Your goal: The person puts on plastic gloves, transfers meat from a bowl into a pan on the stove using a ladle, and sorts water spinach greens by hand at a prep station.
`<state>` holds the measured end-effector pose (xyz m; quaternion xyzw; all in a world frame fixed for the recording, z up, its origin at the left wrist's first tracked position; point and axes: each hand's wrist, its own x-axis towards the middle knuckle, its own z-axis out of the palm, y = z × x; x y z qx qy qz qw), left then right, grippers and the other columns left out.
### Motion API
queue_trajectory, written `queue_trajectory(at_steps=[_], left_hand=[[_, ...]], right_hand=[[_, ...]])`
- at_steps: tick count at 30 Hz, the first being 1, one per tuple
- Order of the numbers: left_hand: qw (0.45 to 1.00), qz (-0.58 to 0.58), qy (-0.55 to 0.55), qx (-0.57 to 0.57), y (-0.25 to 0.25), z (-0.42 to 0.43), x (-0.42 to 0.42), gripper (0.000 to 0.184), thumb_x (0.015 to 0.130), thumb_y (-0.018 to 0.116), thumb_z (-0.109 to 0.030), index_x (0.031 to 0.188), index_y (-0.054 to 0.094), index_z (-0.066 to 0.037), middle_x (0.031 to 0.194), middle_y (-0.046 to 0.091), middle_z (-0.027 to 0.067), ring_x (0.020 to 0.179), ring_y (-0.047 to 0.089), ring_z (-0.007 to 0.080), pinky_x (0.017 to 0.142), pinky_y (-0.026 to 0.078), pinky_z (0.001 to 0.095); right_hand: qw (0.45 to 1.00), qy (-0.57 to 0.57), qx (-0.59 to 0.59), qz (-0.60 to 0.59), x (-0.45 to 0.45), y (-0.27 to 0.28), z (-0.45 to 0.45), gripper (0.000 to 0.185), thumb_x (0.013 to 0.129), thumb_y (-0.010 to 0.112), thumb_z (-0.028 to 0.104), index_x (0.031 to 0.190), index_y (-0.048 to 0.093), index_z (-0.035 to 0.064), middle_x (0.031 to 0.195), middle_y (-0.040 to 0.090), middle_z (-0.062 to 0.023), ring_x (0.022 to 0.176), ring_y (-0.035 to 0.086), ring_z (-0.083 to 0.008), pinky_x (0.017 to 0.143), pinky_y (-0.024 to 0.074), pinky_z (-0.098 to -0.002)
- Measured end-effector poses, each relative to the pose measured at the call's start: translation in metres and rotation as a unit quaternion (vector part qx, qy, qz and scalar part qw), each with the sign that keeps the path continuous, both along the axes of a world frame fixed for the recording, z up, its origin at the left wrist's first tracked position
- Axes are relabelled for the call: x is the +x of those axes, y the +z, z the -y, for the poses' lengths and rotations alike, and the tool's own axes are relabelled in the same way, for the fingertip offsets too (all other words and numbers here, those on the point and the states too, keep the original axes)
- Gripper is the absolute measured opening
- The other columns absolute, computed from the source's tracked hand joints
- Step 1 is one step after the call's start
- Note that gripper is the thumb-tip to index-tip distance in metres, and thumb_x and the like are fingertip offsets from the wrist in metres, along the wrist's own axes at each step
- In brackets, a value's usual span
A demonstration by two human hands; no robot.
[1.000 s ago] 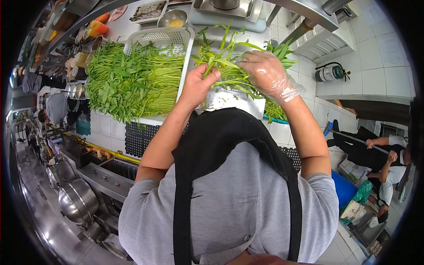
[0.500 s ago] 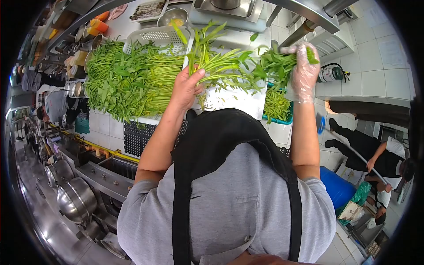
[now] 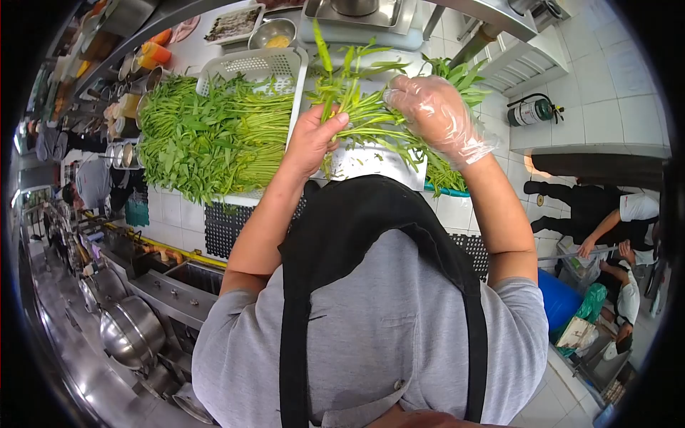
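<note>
My bare left hand [image 3: 314, 139] is closed around the stems of a loose bunch of water spinach [image 3: 357, 107], held over a white board [image 3: 382, 158]. My right hand [image 3: 432, 114], in a clear plastic glove, has its fingers curled at the right side of that bunch. More leafy greens [image 3: 464, 82] stick out behind the glove, which partly hides them. Left of my left hand, a large heap of water spinach [image 3: 214, 135] fills a white perforated basket [image 3: 301, 75]. Cut greens [image 3: 441, 171] lie in a teal basket [image 3: 457, 192] below my right wrist.
A metal bowl [image 3: 275, 32] and a tray [image 3: 232, 27] stand behind the basket. A metal shelf post [image 3: 474, 53] rises at the back right. A fire extinguisher [image 3: 531, 113] is farther right. Other people [image 3: 596, 214] are on the right, near a blue barrel [image 3: 560, 299].
My right hand has moved left, from the far right side to the bunch at my left hand. My left hand has stayed nearly in place, still holding its stems.
</note>
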<state>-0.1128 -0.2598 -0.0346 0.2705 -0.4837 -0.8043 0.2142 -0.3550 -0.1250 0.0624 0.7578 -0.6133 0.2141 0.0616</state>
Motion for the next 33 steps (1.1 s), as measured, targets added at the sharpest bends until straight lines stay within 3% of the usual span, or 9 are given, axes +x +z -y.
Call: queue_trajectory(at_steps=[10,15,17,20,23,25,29,31,33], left_hand=[[0.993,0.035,-0.04,-0.107,0.004,0.0,0.01,0.021,0.105,0.078,-0.023,0.12,0.078,-0.008,0.093,0.066,-0.0087,0.067,0.046,-0.0004,0.057,0.036,0.0229],[0.993,0.065,-0.007,-0.099,-0.001,0.002,0.009,0.024,0.105,0.08,-0.024,0.122,0.078,-0.007,0.087,0.065,-0.0109,0.066,0.045,-0.0005,0.056,0.035,0.0225],[0.994,0.083,0.021,-0.065,-0.005,0.006,0.013,0.023,0.105,0.08,-0.024,0.121,0.078,-0.008,0.085,0.065,-0.0114,0.065,0.044,-0.0003,0.056,0.034,0.0222],[0.994,0.089,0.03,-0.064,-0.005,0.012,0.021,0.022,0.104,0.08,-0.024,0.119,0.078,-0.008,0.084,0.065,-0.011,0.064,0.044,-0.0001,0.056,0.034,0.022],[0.994,0.081,0.025,-0.063,-0.004,0.016,0.024,0.021,0.103,0.081,-0.025,0.116,0.078,-0.009,0.082,0.063,-0.0114,0.063,0.041,-0.0003,0.055,0.031,0.0222],[0.99,0.106,-0.001,-0.095,0.0,0.019,0.024,0.024,0.104,0.08,-0.021,0.121,0.078,-0.005,0.091,0.071,-0.0072,0.071,0.054,0.0012,0.062,0.043,0.022],[0.989,0.071,-0.006,-0.131,0.02,0.009,0.01,0.021,0.104,0.08,-0.024,0.119,0.075,-0.01,0.089,0.064,-0.0085,0.068,0.05,0.002,0.059,0.039,0.0234],[0.984,0.103,-0.036,-0.139,0.025,0.011,0.008,0.032,0.105,0.076,-0.013,0.133,0.075,0.004,0.119,0.079,0.0048,0.105,0.069,0.0094,0.099,0.055,0.0288],[0.985,0.088,-0.045,-0.142,0.023,0.01,0.006,0.031,0.105,0.076,-0.013,0.132,0.075,0.003,0.118,0.079,0.0041,0.105,0.068,0.0092,0.097,0.055,0.0288]], right_hand=[[0.998,0.013,0.035,0.047,0.002,-0.038,-0.003,0.045,0.076,0.079,0.004,0.121,0.077,0.0069,0.124,0.076,-0.0142,0.112,0.074,-0.0391,0.099,0.0603,-0.0477],[0.976,-0.144,0.027,0.161,0.001,-0.06,0.001,0.029,0.09,0.077,0.004,0.119,0.075,0.006,0.118,0.081,-0.0146,0.1,0.078,-0.0317,0.094,0.0617,-0.0436],[0.81,-0.314,0.001,0.496,-0.02,-0.066,0.0,0.015,0.103,0.076,0.012,0.117,0.076,0.0068,0.108,0.08,-0.0123,0.095,0.076,-0.0196,0.091,0.0604,-0.0384],[0.775,-0.265,-0.117,0.561,-0.055,-0.076,-0.022,0.016,0.109,0.074,0.018,0.119,0.076,0.0064,0.102,0.081,-0.0098,0.094,0.07,-0.0115,0.088,0.0594,-0.0354],[0.868,-0.288,-0.148,0.377,-0.049,-0.037,-0.037,0.015,0.108,0.074,0.016,0.12,0.076,0.0065,0.109,0.082,-0.0107,0.094,0.074,-0.0152,0.087,0.0601,-0.0366],[0.904,-0.266,-0.176,0.285,-0.033,-0.009,-0.038,0.015,0.106,0.075,0.015,0.118,0.077,0.0068,0.111,0.083,-0.0131,0.094,0.078,-0.0235,0.086,0.0613,-0.0384],[0.985,-0.115,0.011,0.13,-0.012,-0.007,-0.034,0.029,0.086,0.076,0.004,0.114,0.079,0.0075,0.112,0.08,-0.0153,0.101,0.078,-0.0369,0.089,0.0625,-0.0464],[0.997,-0.073,-0.007,0.016,-0.004,-0.031,-0.023,0.035,0.079,0.075,0.003,0.113,0.08,0.0068,0.112,0.079,-0.015,0.104,0.077,-0.037,0.092,0.062,-0.048],[0.996,-0.066,0.031,0.043,0.003,-0.034,-0.022,0.04,0.077,0.075,0.005,0.117,0.08,0.0062,0.117,0.079,-0.0161,0.11,0.076,-0.0373,0.095,0.0613,-0.0481]])
